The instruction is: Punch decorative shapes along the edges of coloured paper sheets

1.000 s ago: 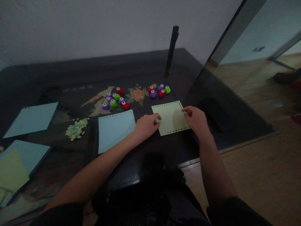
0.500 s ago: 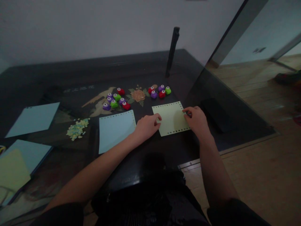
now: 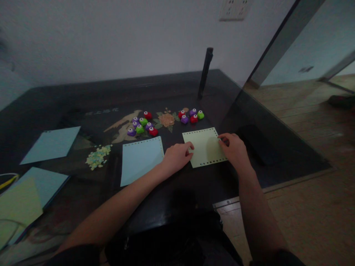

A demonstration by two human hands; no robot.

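Note:
A pale yellow-green sheet (image 3: 205, 147) with small holes along its edges lies flat on the dark table. My left hand (image 3: 179, 156) rests at its left edge, fingers curled and slightly apart, holding nothing. At the right edge, my right hand (image 3: 234, 148) has thumb and forefinger close together on the paper. A light blue sheet (image 3: 141, 159) with holes along its top and right edges lies left of my left hand, partly beneath that wrist.
Several red, purple and green eye-like pieces form two groups (image 3: 142, 125) (image 3: 191, 116) behind the sheets. Paper bits (image 3: 98, 157) and more blue sheets (image 3: 52, 145) lie left. A black upright post (image 3: 205, 74) stands behind; a dark flat object (image 3: 256, 144) lies right.
The view has tilted up a little, so everything sits lower and a wall socket shows. Both hands stay at the yellow-green sheet's edges.

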